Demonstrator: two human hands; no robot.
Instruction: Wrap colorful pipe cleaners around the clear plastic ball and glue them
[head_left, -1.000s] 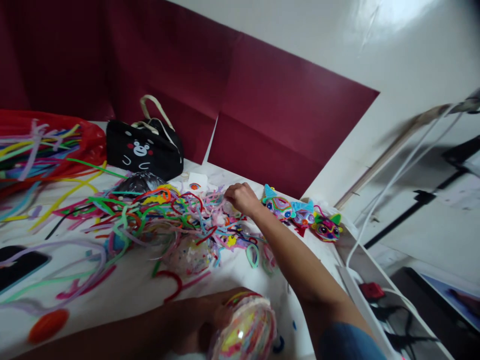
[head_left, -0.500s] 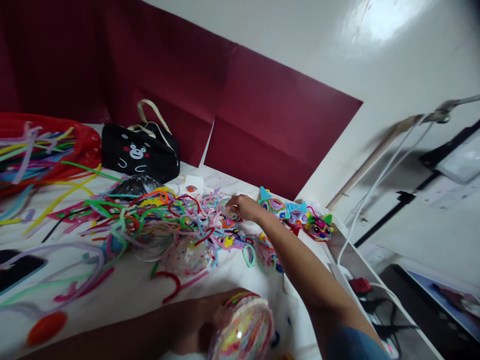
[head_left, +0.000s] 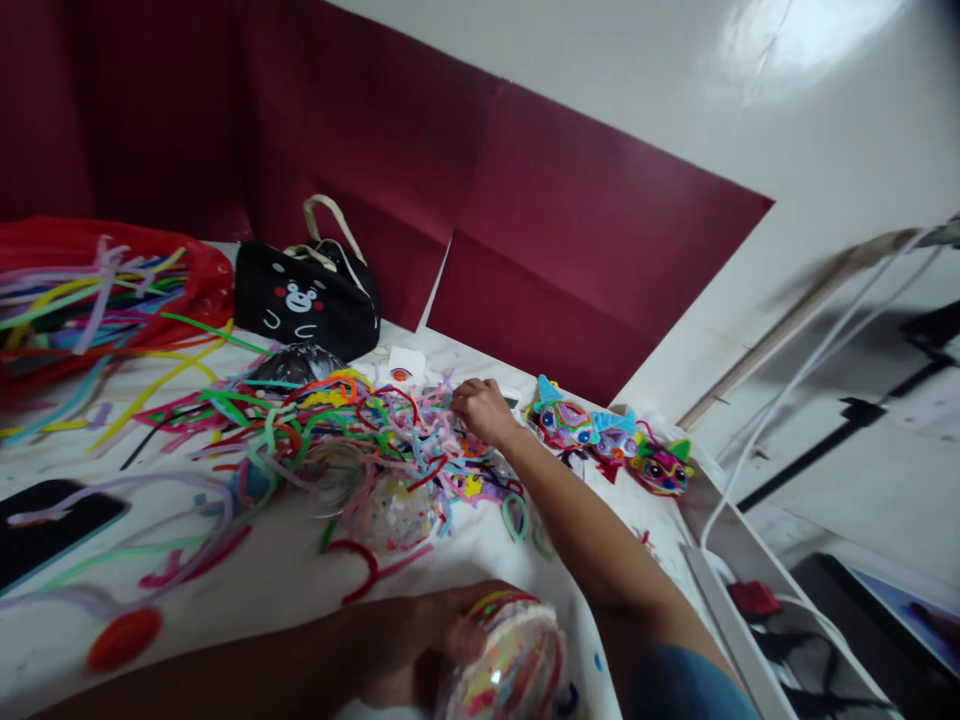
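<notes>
My left hand is wrapped round a clear plastic dome at the bottom of the view. Coloured strands show through the dome, and a fuzzy whitish band runs along its rim. Farther off, my right hand is in a tangled heap of pipe cleaners, fingers curled down and close together. Whatever sits between those fingertips is hidden. Near the heap's front lies a clear, speckled plastic piece. Right of my right hand are several colourful fuzzy animal-face masks, among them a blue-eared one and a pink-and-green one.
A red bag with pipe cleaners lies at the left, beside a black bear-face bag. Nearer are a phone and an orange oval. A trough with cables edges the right side.
The view has turned slightly left, so most things appear farther right. My right hand has shifted a little left over the heap. My left hand still holds the dome.
</notes>
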